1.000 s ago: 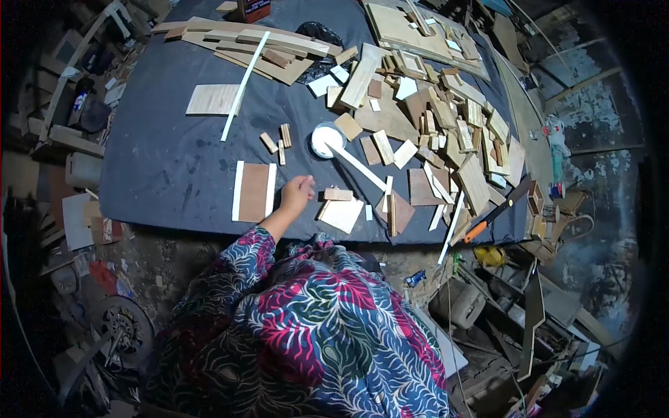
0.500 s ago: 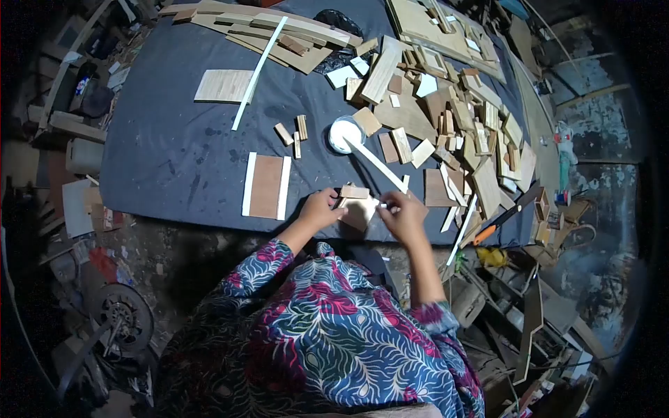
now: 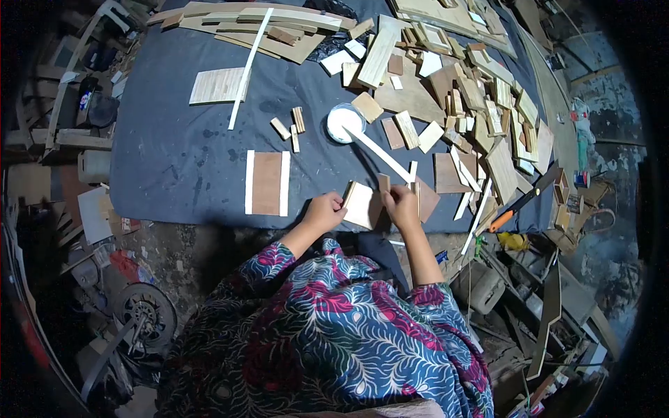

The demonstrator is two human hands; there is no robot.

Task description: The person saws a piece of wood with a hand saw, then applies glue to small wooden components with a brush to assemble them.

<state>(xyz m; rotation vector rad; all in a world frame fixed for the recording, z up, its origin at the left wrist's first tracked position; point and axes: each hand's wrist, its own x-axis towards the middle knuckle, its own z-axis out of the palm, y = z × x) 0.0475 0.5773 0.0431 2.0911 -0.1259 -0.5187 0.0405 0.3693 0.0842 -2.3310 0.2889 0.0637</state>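
Observation:
My left hand (image 3: 325,212) is closed on the left edge of a small light wooden panel (image 3: 360,209) with a wood strip standing along that side. Close to the panel's right edge, my right hand (image 3: 403,209) pinches a small brown wood block (image 3: 385,184) upright between thumb and fingers. Just right of that hand lies a brown wood piece (image 3: 428,200), partly hidden by it. Above my hands stands a tub of white paste (image 3: 343,127), and a long white stick (image 3: 380,156) reaches from it down toward my right hand.
Left of my hands lies a brown panel with white edge strips (image 3: 267,184). Several small blocks (image 3: 297,120) sit near the tub. Wood offcuts (image 3: 481,118) pile up at the right, beside an orange-handled saw (image 3: 503,221). A pale board (image 3: 217,86) lies farther left.
The small block that lay across the panel's top is now upright in my right hand at the right edge. The panel's light face shows more fully. The view has shifted slightly.

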